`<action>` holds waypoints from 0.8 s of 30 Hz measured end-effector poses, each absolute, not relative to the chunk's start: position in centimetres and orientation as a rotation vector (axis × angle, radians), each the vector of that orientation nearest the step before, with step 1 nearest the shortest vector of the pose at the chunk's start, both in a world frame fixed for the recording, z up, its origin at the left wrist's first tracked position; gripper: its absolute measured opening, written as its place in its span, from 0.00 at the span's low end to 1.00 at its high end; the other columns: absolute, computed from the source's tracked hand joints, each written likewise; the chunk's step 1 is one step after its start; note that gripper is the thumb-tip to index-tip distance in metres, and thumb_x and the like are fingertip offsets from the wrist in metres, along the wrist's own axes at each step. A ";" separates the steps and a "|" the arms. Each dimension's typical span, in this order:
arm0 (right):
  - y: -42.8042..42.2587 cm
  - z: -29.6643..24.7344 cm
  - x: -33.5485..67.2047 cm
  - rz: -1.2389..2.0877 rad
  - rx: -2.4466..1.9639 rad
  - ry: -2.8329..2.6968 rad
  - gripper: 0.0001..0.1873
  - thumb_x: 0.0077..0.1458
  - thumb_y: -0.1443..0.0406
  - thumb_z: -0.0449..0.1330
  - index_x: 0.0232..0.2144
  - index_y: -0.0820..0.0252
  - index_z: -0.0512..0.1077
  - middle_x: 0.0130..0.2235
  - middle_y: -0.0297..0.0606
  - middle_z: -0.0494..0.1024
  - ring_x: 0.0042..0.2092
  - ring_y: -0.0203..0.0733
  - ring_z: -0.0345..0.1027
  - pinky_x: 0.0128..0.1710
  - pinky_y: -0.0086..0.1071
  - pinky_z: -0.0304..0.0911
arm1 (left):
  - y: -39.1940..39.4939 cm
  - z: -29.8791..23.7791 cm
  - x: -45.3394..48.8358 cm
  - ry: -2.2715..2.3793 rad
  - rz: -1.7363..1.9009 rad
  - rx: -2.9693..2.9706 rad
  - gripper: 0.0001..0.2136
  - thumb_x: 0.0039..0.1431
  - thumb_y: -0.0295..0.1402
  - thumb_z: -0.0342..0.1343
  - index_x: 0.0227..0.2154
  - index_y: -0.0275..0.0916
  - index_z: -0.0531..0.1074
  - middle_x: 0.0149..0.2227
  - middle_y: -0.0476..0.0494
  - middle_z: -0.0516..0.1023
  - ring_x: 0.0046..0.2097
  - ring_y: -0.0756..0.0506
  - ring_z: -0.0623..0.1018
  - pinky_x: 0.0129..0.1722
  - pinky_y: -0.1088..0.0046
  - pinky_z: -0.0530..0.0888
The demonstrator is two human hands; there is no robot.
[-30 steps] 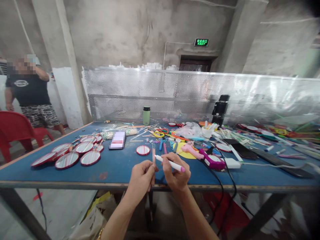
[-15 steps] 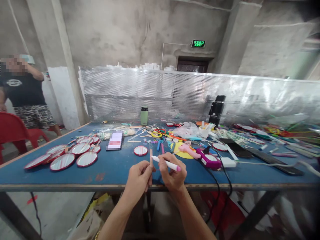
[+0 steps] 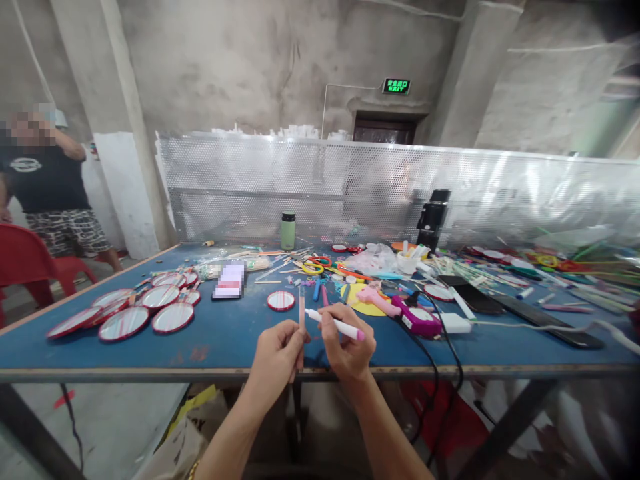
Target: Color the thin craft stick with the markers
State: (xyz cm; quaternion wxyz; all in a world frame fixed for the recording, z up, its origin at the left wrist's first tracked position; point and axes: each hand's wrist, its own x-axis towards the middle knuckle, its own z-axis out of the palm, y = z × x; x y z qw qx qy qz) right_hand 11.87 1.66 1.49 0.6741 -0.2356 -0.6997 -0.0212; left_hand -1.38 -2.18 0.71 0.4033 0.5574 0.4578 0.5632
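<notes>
My left hand point(image 3: 280, 350) is closed around a thin flat stick point(image 3: 302, 308) that stands upright over the table's front edge. Part of the stick looks clear and part pinkish; its material is hard to make out. In my right hand point(image 3: 349, 343) is a white marker pen point(image 3: 340, 327) with a pink end, its tip pointing left, close beside the stick. Just beyond the stick lies a small round mirror point(image 3: 281, 301) with a red rim. A heap of larger red-rimmed round mirrors point(image 3: 124, 323) lies to the left.
A phone point(image 3: 230, 280) lies left of centre, a green bottle point(image 3: 288, 232) stands behind. To the right are a pink glue gun point(image 3: 376, 300), a purple box point(image 3: 420, 319), cables and scattered craft pieces. A perforated metal screen point(image 3: 250, 180) borders the back. A person point(image 3: 45, 173) stands far left.
The marker's tip has drawn slightly away from the stick, to the right and up, with my right hand. My left hand and the stick stay nearly still.
</notes>
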 end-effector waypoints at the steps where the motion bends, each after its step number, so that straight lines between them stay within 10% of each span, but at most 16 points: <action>1: 1.7 1.4 11.9 -0.041 -0.528 -1.578 0.10 0.62 0.70 0.56 0.29 0.59 0.74 0.24 0.33 0.76 0.23 0.34 0.69 0.26 0.27 0.64 | -2.2 0.8 -1.4 1.155 1.423 1.406 0.16 0.57 0.47 0.55 0.25 0.38 0.70 0.13 0.55 0.67 0.12 0.54 0.61 0.13 0.80 0.55; 24: 1.7 1.3 11.9 -0.059 -0.510 -1.613 0.10 0.62 0.70 0.56 0.29 0.58 0.73 0.24 0.32 0.75 0.23 0.34 0.68 0.25 0.28 0.63 | -2.1 0.4 -1.5 1.150 1.422 1.426 0.17 0.59 0.47 0.55 0.25 0.38 0.71 0.13 0.55 0.67 0.12 0.54 0.61 0.14 0.80 0.54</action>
